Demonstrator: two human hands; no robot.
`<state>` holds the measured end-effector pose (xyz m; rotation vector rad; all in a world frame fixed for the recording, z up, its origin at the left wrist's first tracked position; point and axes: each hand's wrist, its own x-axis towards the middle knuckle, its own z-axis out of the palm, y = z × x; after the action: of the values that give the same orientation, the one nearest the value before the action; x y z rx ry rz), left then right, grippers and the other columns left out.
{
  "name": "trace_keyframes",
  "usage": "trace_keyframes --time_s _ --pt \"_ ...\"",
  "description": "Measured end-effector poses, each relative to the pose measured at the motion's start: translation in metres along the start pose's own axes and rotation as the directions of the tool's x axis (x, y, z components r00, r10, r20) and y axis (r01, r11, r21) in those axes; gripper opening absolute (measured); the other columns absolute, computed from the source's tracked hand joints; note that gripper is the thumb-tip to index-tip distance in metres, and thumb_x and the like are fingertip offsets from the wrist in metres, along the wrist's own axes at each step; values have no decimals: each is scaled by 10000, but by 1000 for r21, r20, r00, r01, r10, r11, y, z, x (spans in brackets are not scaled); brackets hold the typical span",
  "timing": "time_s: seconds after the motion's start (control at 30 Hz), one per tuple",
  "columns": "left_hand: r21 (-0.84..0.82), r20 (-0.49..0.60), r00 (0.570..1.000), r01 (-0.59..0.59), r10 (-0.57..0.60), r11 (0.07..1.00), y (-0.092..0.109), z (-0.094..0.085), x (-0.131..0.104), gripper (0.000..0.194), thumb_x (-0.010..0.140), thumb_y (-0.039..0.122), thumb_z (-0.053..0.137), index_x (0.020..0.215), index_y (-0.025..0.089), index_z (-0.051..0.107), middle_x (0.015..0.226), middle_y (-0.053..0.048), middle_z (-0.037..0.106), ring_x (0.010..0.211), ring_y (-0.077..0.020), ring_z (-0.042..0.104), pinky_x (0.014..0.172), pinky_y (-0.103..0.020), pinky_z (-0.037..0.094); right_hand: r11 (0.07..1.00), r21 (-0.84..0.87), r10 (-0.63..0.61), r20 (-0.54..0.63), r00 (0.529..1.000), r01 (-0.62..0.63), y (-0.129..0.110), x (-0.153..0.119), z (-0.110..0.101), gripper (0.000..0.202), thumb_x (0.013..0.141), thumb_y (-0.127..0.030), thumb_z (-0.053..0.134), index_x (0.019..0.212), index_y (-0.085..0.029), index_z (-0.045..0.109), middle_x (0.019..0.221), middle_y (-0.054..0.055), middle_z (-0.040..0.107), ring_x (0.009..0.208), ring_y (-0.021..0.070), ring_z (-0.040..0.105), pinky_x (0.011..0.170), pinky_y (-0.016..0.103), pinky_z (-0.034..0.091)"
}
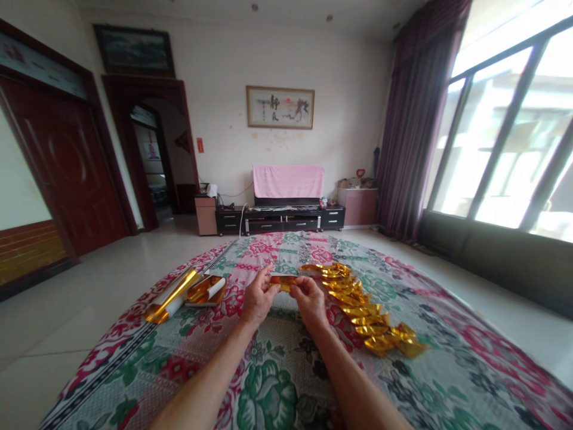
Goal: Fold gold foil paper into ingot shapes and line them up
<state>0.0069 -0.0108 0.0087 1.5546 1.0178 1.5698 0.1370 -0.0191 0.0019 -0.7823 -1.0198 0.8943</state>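
Between my two hands, a narrow folded strip of gold foil (283, 283) is held level above the patterned cloth (268, 388). My left hand (260, 296) pinches its left end, and my right hand (310, 300) pinches the right end. To the right of my right hand lies a long row of folded gold foil pieces (358, 298), running from near my fingers down toward the lower right. On the left, a partly rolled gold sheet with a white back (174, 295) rests beside a stack of gold foil sheets (212, 289).
The round cloth-covered surface fills the foreground. Beyond it stand a black low cabinet (268, 223) and a pink cloth (289, 181) draped over something. A red door (67, 161) is at the left, a purple curtain (407, 119) and windows at the right.
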Motion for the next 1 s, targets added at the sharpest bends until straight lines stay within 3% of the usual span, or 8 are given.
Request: trace_keyframes --time_s 0.43,1.0 --pt "-200 26 983 183 -181 963 13 -2 -1 592 623 215 655 1186 107 505 810 -49 666 596 -85 580 550 -174 441 1000 12 -10 -21 1000 10 3 2 -2 254 571 -301 678 736 -176 530 640 -20 594 548 102 538 561 239 468" --pt "-36 39 998 56 -54 998 9 -4 -2 529 657 207 635 1172 162 524 890 -47 662 714 -136 639 657 -217 501 1000 2 -20 -29 999 21 2 2 -1 240 577 -295 674 730 -172 535 634 -21 577 553 98 524 553 231 465"
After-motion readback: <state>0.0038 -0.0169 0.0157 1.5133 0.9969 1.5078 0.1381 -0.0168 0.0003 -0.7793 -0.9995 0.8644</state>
